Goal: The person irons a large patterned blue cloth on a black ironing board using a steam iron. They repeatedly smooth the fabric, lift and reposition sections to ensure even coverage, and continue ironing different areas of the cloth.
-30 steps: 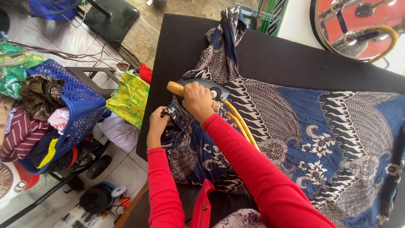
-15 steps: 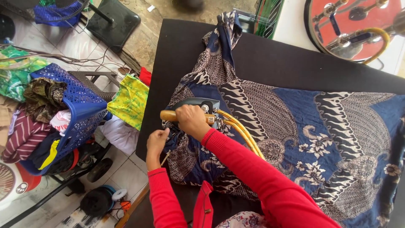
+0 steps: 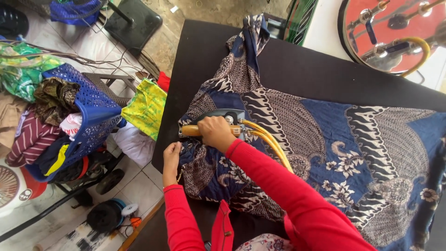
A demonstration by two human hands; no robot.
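Note:
A blue, brown and white patterned cloth [image 3: 353, 148] lies spread over a black table [image 3: 297, 65]. My right hand [image 3: 216, 132] grips the wooden handle of a dark iron [image 3: 223, 118] that rests on the cloth near the table's left edge. Yellow hoses [image 3: 272, 144] run from the iron along my red sleeve. My left hand [image 3: 172, 155] pinches the cloth's edge just below the iron, at the table's left side.
A blue plastic basket [image 3: 88, 116] full of clothes stands on the floor to the left. A yellow-green garment [image 3: 146, 107] hangs beside the table. A round red tray with metal fittings [image 3: 395, 32] sits at the top right. Cables cross the tiled floor.
The iron has slid down and a little left along the cloth's left edge under my right hand. My left hand stays gripping the cloth's edge beside it.

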